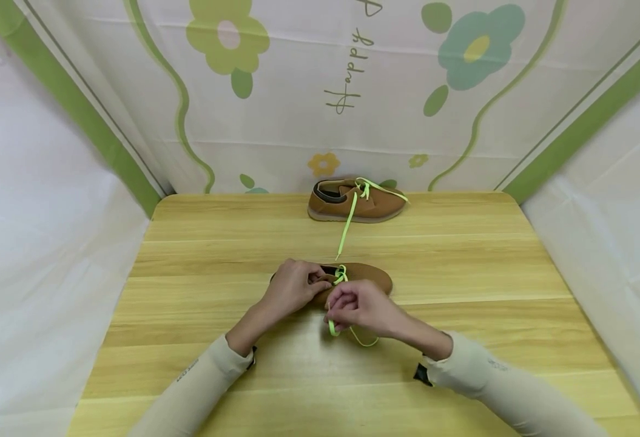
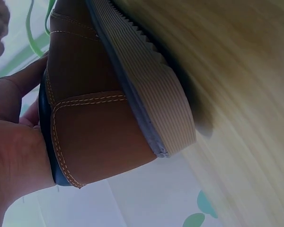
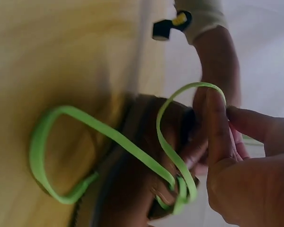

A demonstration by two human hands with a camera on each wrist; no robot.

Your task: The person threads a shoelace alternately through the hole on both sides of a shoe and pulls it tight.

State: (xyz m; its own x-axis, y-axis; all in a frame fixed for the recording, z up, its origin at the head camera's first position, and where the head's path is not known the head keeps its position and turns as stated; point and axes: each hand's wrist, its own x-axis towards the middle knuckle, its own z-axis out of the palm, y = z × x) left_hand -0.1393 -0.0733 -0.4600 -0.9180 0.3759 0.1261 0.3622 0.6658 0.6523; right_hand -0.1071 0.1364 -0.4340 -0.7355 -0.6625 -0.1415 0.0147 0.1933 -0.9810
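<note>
A brown shoe (image 1: 371, 276) with a neon green shoelace (image 3: 132, 149) lies mid-table, toe to the right. My left hand (image 1: 292, 285) grips it at the opening, thumb and fingers at the lacing flap. In the left wrist view that hand (image 2: 19, 151) reaches over the dark collar, its fingertips partly hidden behind the shoe. Just in front of the shoe, my right hand (image 1: 366, 309) pinches a length of the lace between thumb and finger. The lace arches from that pinch to the eyelets, and another strand loops loosely over the table.
A matching brown shoe (image 1: 380, 206) stands at the table's back edge, its green lace tied loosely with one end (image 1: 346, 233) trailing forward. Behind the wooden table (image 1: 461, 255) hangs a flower-printed cloth (image 1: 320, 91). White cloth panels (image 1: 41, 243) flank both sides.
</note>
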